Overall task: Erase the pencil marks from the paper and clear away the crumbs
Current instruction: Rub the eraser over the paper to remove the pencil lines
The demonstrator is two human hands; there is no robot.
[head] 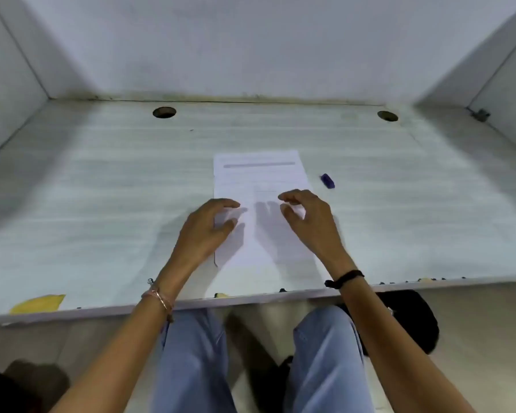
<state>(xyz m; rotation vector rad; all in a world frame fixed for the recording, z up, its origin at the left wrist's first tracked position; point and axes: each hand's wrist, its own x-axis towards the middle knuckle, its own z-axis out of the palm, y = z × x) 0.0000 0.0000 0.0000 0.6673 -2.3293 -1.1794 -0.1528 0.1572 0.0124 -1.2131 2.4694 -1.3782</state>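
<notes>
Left hand point(204, 231) and right hand point(309, 222) hung loosely curled, empty, over the paper point(259, 180) on the desk point(102, 189), so I reckoned: pin it flat, then grab the blue eraser point(327, 180) near its right edge.

Paper point(259, 186) flat, eraser point(327, 180) beside

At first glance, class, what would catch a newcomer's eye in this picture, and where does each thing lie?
A white paper lies in the middle of the desk, the left hand at its left edge and the right hand over its right side, fingers loosely curled, holding nothing. A small blue eraser lies just right of the paper, apart from both hands.
</notes>
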